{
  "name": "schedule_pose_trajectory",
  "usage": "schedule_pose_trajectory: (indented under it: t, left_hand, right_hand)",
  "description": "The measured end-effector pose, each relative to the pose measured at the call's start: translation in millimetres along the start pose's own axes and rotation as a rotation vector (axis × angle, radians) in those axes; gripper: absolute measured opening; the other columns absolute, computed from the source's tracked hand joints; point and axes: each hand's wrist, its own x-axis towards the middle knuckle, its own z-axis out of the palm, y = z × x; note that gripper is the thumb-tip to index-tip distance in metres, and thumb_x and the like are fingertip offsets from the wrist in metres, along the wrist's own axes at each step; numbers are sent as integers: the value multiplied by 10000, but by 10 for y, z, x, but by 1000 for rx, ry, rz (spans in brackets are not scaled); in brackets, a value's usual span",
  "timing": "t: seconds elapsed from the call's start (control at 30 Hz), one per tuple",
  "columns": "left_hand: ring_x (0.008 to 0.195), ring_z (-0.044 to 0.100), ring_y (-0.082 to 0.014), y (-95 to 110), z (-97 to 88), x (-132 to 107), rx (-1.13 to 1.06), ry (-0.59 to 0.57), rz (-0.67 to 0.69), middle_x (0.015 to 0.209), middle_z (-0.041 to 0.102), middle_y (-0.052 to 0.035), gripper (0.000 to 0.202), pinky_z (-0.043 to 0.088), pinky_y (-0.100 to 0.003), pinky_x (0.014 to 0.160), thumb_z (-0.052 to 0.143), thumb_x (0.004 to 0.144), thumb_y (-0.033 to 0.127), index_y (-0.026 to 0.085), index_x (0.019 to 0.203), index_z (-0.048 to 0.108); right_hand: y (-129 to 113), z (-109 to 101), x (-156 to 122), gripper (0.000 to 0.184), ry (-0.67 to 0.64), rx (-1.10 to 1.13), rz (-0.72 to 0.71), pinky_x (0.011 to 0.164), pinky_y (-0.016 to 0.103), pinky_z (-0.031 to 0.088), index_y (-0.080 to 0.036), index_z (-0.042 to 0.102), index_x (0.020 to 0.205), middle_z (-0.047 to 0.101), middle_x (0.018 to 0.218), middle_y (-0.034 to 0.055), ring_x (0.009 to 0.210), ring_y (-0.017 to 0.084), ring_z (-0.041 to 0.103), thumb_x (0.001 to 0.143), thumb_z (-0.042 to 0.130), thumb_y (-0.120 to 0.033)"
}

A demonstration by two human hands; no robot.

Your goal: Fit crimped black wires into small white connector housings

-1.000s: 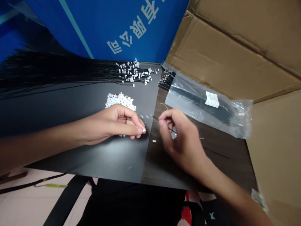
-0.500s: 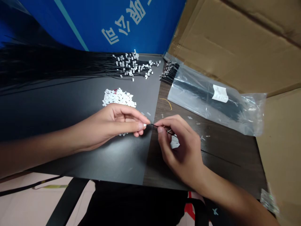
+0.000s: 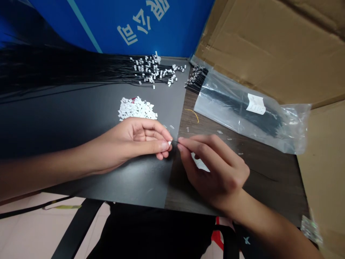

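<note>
Between the thumb and forefinger of my left hand is a small white connector housing. My right hand pinches a thin black wire, whose short end points left and meets the housing; whether it sits inside, I cannot tell. The wire's other end trails right over the dark wood. Beyond my left hand lies a pile of white connector housings. A white piece, partly hidden, lies under my right hand.
Black wires with white housings lie at the back left against a blue panel. A clear plastic bag of black wires lies at the back right beside cardboard. Small clear bits and a yellow strip dot the table.
My right hand has turned, its fingers straighter and its knuckles farther right, and its fingertips now pinch the wire close to the housing. My left hand keeps its grip on the housing.
</note>
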Motion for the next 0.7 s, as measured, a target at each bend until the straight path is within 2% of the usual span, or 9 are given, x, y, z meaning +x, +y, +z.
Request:
schedule_pose_trajectory:
  t: [0.13,0.27,0.4,0.7]
  left_hand:
    - [790,827,-117,32,-6,1,-88,-13,-64,865,912,-31,240,663,-121,750,1222,863,250,224,981,1015]
    - [759,806,-104,48,-20,17,-118,-24,-91,881,921,-17,258,650,-119,724,1230,812,197,258,973,1038]
    - [746,799,-112,37,-1,31,-89,-46,-73,876,923,-12,239,652,-137,713,1190,809,152,275,953,1044]
    - [714,821,-115,30,-4,17,-29,-23,-68,834,922,6,189,650,-128,694,1087,824,128,278,930,1042]
  right_hand:
    - [23,-18,6,186,76,-162,-141,627,306,600,-161,906,1132,873,901,31,696,154,746,1144,872,22]
    - [-1,-109,26,163,24,-167,-211,629,328,590,-115,902,1142,891,953,78,733,176,731,1147,843,37]
    - [-53,-209,29,141,-59,-195,-243,656,329,613,-89,925,1142,901,982,95,765,181,745,1129,859,35]
    - [-82,-222,62,156,-50,-209,-256,636,352,591,-45,949,1083,882,936,106,758,186,699,1113,835,57]
